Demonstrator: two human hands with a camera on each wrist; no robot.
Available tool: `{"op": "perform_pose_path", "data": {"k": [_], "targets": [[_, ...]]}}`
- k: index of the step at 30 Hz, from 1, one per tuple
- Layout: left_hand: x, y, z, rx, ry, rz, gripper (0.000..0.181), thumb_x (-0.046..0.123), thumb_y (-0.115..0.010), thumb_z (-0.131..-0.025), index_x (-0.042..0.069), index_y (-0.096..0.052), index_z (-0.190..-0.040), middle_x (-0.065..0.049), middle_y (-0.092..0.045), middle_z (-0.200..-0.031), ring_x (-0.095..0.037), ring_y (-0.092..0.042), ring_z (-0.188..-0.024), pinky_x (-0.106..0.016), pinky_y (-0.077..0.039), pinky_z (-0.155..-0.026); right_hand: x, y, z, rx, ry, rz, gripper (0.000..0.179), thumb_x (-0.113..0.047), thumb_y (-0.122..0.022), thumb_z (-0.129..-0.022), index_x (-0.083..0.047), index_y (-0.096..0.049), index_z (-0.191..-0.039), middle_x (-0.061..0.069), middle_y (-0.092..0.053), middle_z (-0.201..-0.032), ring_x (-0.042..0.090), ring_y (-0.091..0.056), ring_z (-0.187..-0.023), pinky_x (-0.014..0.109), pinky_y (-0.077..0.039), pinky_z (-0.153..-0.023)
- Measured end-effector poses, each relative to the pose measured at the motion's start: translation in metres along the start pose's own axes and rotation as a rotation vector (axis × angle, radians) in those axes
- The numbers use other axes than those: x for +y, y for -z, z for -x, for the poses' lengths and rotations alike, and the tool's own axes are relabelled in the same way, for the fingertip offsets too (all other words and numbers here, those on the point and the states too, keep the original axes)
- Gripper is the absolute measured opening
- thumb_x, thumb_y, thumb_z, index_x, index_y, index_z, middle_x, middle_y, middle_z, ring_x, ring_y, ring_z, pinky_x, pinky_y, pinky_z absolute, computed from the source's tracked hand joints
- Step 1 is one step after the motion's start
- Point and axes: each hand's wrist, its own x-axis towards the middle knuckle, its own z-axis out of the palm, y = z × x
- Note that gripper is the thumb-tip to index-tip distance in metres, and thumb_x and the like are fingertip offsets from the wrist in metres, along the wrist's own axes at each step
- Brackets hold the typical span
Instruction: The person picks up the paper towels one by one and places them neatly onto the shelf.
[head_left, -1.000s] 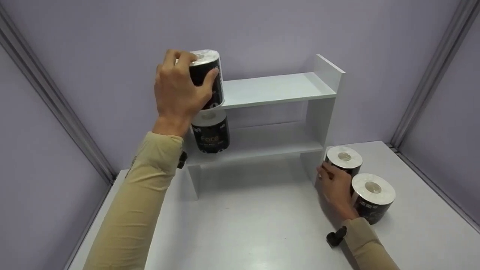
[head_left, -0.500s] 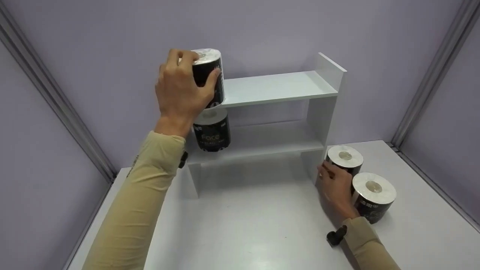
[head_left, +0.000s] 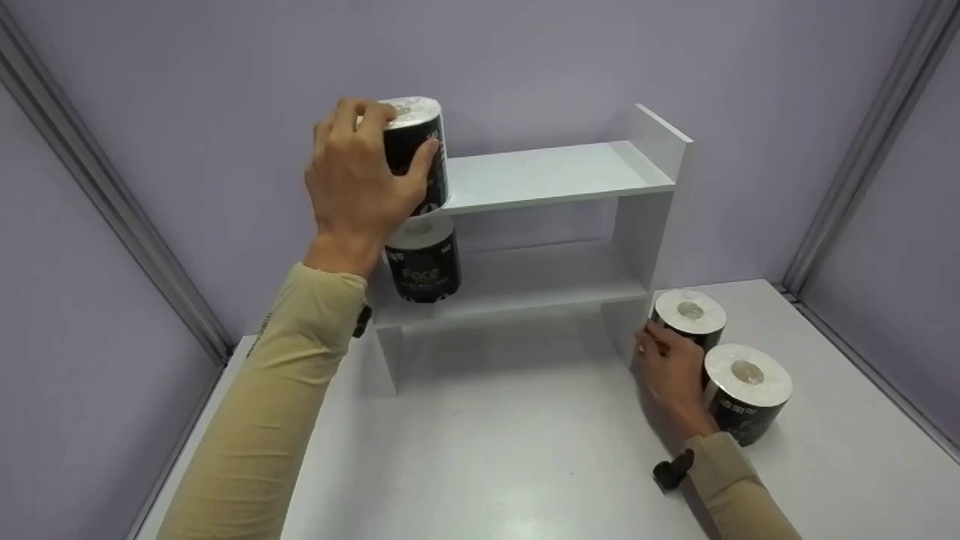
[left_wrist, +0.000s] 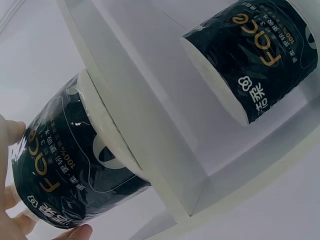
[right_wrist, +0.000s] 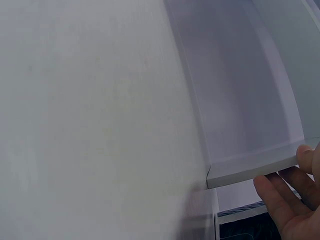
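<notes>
At the upper left, my left hand [head_left: 360, 176] grips a wrapped toilet roll [head_left: 412, 157] from above, thumb on its front and fingers over the top. In the left wrist view that roll [left_wrist: 75, 155] has its base against the top board of a white shelf [head_left: 559, 176]. A second toilet roll [head_left: 424, 262], black-labelled with "Face", stands on the tier below, also in the left wrist view [left_wrist: 260, 55]. Low on the right, my right hand [head_left: 671, 379] pinches the front edge of the shelf's side panel [right_wrist: 250, 174] between thumb and fingers.
Two more toilet rolls stand on the white table [head_left: 487, 480], right of the shelf: a rear roll [head_left: 709, 311] and a nearer roll [head_left: 750, 405] close beside my right hand. Pale partition walls [head_left: 525, 60] enclose the table at the back and sides.
Hardly anything differs. The head view has shifted slightly; both hands keep their holds, and the rolls and shelf stay in place.
</notes>
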Motion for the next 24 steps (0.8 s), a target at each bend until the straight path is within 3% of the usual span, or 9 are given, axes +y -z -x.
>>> {"op": "perform_pose_path", "data": {"k": [11, 24], "targets": [[-0.001, 0.006, 0.004, 0.032, -0.043, 0.008, 0.051, 0.046, -0.076, -0.097, 0.004, -0.071, -0.126, -0.017, -0.067, -0.13, -0.039, -0.062, -0.123, -0.056, -0.062, -0.092, 0.002, -0.001, -0.002, 0.021, 0.031, -0.015, 0.033, -0.011, -0.068, -0.106, 0.003, -0.07, -0.136, 0.026, -0.077, -0.118, 0.04, -0.077, -0.102, 0.003, -0.051, -0.073], [0.003, 0.015, 0.014, 0.053, -0.087, 0.022, 0.041, 0.036, -0.074, -0.099, 0.006, -0.07, -0.127, -0.014, -0.067, -0.126, -0.039, -0.062, -0.124, -0.057, -0.062, -0.09, 0.004, 0.003, -0.002, 0.023, 0.012, 0.019, 0.034, -0.014, -0.067, -0.107, -0.001, -0.069, -0.138, 0.022, -0.078, -0.119, 0.031, -0.076, -0.101, 0.005, -0.053, -0.074]]}}
